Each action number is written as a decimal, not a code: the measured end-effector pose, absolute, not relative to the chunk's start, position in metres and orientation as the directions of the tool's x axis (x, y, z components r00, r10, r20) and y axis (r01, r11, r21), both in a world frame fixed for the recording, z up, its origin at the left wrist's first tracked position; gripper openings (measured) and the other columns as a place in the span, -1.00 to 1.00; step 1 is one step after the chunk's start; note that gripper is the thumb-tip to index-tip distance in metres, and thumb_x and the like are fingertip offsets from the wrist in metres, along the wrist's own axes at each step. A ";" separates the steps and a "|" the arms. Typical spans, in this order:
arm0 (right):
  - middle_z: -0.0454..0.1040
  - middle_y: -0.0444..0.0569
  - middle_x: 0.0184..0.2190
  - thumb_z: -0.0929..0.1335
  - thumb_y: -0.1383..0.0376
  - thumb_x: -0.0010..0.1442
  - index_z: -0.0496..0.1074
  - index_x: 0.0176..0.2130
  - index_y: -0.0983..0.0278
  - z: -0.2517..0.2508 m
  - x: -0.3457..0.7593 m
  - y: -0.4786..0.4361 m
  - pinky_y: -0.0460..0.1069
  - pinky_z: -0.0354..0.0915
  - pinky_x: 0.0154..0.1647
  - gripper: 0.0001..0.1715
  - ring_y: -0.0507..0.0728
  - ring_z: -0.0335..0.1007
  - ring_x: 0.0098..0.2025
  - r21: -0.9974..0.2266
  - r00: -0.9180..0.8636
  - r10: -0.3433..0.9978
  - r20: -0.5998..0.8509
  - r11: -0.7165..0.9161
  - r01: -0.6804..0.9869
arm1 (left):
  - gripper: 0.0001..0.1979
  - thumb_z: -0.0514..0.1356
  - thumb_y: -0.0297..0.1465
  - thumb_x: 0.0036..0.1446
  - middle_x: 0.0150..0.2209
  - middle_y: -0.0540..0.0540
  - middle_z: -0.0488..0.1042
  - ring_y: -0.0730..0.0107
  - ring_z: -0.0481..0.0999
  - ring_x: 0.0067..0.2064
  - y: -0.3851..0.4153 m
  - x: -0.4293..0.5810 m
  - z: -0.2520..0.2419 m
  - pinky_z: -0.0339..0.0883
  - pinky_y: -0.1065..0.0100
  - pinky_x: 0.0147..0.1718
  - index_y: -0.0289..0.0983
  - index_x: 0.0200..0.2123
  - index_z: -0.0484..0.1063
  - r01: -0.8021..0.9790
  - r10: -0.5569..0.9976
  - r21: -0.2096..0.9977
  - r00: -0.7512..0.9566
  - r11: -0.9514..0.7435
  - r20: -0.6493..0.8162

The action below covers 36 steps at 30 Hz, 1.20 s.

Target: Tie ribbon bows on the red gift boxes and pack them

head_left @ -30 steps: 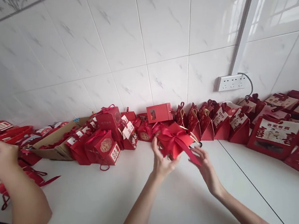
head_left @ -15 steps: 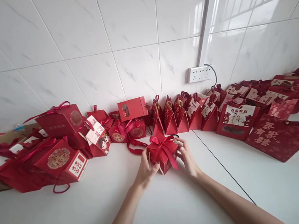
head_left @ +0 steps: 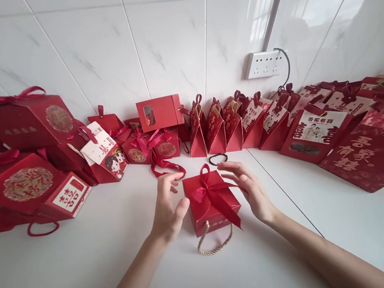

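A red gift box point(head_left: 197, 219) rests on the white tabletop between my hands. A red ribbon bow point(head_left: 215, 195) is tied on its lid, with one tail hanging over the front. In front of the box lies its beige rope handle point(head_left: 216, 251). My left hand point(head_left: 168, 209) is open beside the box's left side, thumb apart from the fingers and close to the box. On the other side, my right hand point(head_left: 250, 190) is open with spread fingers; a ribbon tail reaches it, but whether they touch I cannot tell.
Behind the box lie a black loop point(head_left: 217, 159) and a red ribbon point(head_left: 166, 166). Several red gift boxes point(head_left: 196, 136) line the tiled wall. Larger red boxes point(head_left: 11, 181) are stacked at left, and a flat red bag point(head_left: 375, 156) is at right. A power strip point(head_left: 263, 65) is on the wall.
My hands have let go of the box and moved apart. The box stands lower in the view, its rope handle now showing in front. The camera has moved closer and tilted down.
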State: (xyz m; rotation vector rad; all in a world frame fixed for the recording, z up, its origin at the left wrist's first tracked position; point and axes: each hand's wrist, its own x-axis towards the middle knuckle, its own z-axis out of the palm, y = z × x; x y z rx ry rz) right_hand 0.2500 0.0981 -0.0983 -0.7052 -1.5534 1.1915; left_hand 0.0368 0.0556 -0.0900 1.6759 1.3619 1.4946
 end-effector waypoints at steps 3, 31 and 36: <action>0.44 0.03 -0.10 0.17 -0.05 0.32 0.48 -0.18 0.18 -0.089 0.252 0.097 0.12 0.24 0.03 -0.53 0.19 0.34 -0.01 -0.877 -0.286 0.838 0.465 0.479 -0.022 | -0.30 0.17 0.07 -0.02 0.09 -0.23 0.30 0.05 0.30 0.13 0.053 0.038 -0.084 0.18 0.07 0.09 -0.23 0.08 0.21 0.356 0.919 0.855 0.022 -0.376 0.395; 0.44 -0.07 -0.42 0.28 0.30 0.15 0.42 -0.26 0.28 -0.052 0.265 0.083 0.00 0.22 -0.29 -0.84 0.06 0.32 -0.38 -0.913 -0.399 0.874 0.278 0.370 0.173 | -0.81 0.19 -0.31 0.07 -0.75 0.13 0.16 0.60 0.08 -0.70 0.034 0.056 -0.066 -0.02 0.49 -0.71 -0.24 -0.53 0.31 0.246 0.973 0.944 0.124 -0.219 0.194; 0.42 -0.07 -0.43 0.32 0.26 0.15 0.42 -0.33 0.27 -0.052 0.267 0.084 -0.01 0.21 -0.32 -0.87 0.06 0.29 -0.38 -0.922 -0.319 0.903 0.290 0.353 0.161 | -0.78 0.20 -0.31 0.06 -0.72 0.10 0.34 0.52 0.33 -0.70 0.037 0.057 -0.064 0.19 0.51 -0.72 -0.23 -0.52 0.25 0.115 0.991 0.984 0.013 -0.135 0.134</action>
